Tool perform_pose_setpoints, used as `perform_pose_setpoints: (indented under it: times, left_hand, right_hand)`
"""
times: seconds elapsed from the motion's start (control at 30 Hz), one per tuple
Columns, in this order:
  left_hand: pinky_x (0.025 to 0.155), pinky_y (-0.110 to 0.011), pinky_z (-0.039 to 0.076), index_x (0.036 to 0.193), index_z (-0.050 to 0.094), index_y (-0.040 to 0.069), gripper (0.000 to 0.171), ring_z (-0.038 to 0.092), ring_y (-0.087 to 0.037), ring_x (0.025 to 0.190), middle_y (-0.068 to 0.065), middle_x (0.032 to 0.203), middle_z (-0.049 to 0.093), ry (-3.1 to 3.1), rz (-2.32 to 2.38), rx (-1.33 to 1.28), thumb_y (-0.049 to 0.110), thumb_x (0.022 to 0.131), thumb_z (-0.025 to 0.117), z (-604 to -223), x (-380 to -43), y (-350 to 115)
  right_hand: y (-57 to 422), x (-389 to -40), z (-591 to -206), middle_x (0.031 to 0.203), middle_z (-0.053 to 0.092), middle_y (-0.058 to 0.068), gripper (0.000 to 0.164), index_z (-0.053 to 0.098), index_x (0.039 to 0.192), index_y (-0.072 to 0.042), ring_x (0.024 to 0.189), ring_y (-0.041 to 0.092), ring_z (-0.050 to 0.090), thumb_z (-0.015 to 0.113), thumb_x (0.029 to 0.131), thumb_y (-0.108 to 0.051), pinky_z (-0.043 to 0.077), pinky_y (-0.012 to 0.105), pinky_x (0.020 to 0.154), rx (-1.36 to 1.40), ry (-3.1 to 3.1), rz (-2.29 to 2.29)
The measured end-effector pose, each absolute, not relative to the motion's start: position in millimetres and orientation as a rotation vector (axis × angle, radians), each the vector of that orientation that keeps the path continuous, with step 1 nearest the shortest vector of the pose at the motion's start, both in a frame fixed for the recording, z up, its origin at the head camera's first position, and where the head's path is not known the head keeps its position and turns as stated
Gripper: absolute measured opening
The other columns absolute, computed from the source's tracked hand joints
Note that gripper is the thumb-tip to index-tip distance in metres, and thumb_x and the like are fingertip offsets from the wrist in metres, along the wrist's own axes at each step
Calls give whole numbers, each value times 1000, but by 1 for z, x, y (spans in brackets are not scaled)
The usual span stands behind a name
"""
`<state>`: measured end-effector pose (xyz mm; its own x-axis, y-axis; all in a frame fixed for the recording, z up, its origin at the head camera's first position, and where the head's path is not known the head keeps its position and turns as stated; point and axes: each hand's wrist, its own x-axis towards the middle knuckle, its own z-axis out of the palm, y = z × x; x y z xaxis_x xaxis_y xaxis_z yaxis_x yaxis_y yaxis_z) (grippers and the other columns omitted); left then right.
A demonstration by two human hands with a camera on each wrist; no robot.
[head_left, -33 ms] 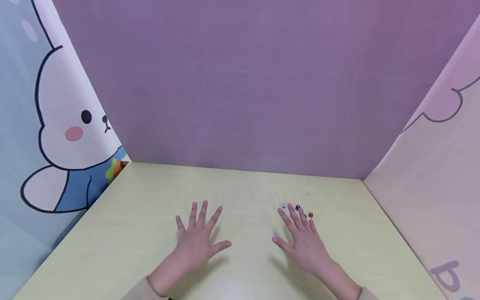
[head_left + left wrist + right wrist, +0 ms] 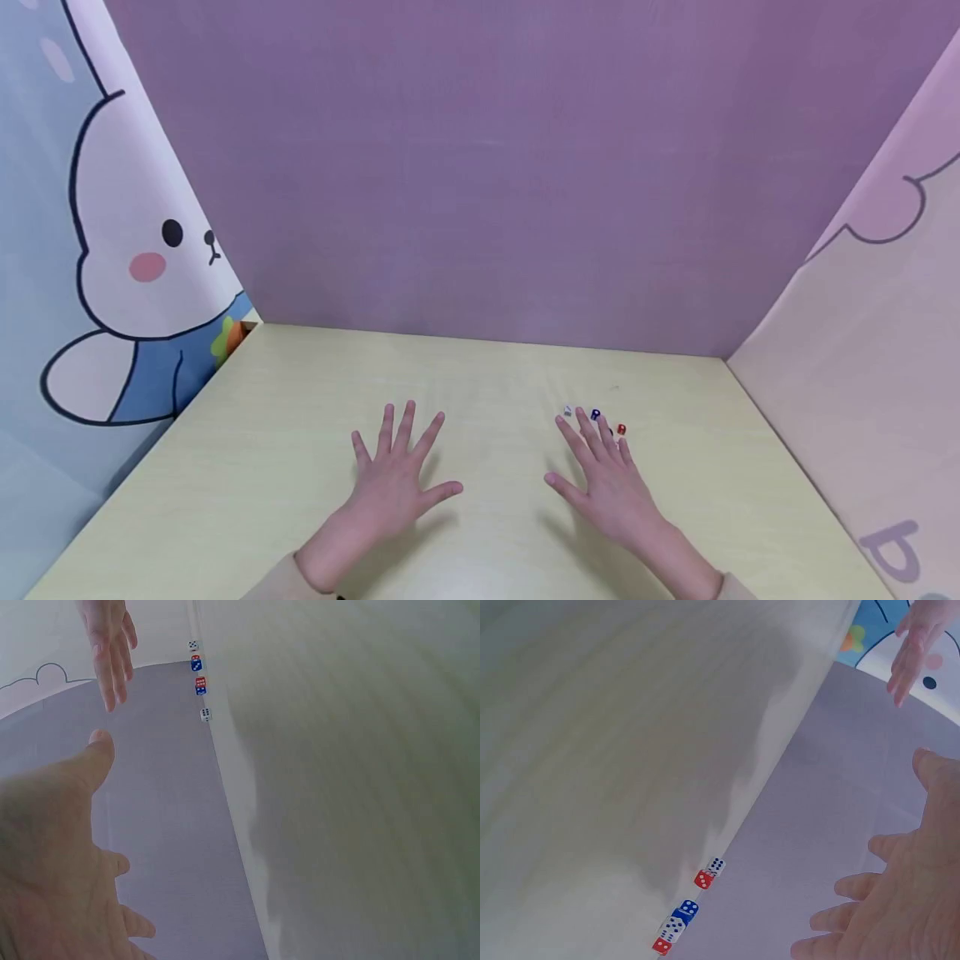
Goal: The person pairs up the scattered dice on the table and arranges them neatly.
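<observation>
My left hand (image 2: 392, 487) is held above the table with its fingers straight and spread, holding nothing. To the right, my right hand (image 2: 613, 492) is spread in the same way, also with nothing in it. Several small dice lie on the table beyond and partly behind the right fingers. Among them are a white die (image 2: 567, 411), a blue die (image 2: 596, 414) and a red die (image 2: 622, 429). The right fingers partly hide others in the head view. In the right wrist view, red, white and blue dice, such as a white die (image 2: 716, 865), line up apart from the hand.
The pale wooden table (image 2: 487, 400) meets a purple panel (image 2: 480, 183) at the back. A printed sheet with a cartoon rabbit (image 2: 127, 275) stands along the left side. A pale printed sheet (image 2: 862, 358) borders the right edge.
</observation>
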<state>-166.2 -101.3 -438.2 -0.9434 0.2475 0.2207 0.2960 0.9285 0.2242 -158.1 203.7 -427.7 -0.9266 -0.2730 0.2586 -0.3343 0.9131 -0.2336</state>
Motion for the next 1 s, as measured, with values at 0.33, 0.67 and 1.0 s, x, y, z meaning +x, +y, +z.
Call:
perform_pose_setpoints:
  times: [0.33, 0.67, 1.0]
  left_hand:
    - [106, -66, 12, 151, 16, 29, 96, 5, -40, 143, -16, 157, 7, -2889, -629, -539, 66, 76, 63, -436, -185, -103]
    - [103, -59, 27, 151, 21, 25, 103, 30, -38, 131, -13, 147, 34, -2810, -1009, -648, 56, 70, 76, -439, -231, -96]
    - [95, -50, 37, 146, 34, 18, 97, 43, -31, 116, -11, 128, 54, -2886, -1202, -690, 40, 67, 84, -451, -260, -92]
  right_hand:
    - [220, -179, -419, 154, 22, 16, 75, 25, 150, -22, 140, 44, 16, 53, 89, -57, 24, 62, 105, 437, -2854, 533]
    - [239, -236, -421, 137, 46, 25, 74, 34, 144, -5, 125, 45, 42, 69, 86, -34, 39, 57, 96, 427, -2891, 710]
    - [241, -277, -433, 110, 66, 19, 48, 56, 125, 4, 98, 36, 60, 71, 84, -15, 39, 53, 97, 449, -2967, 751]
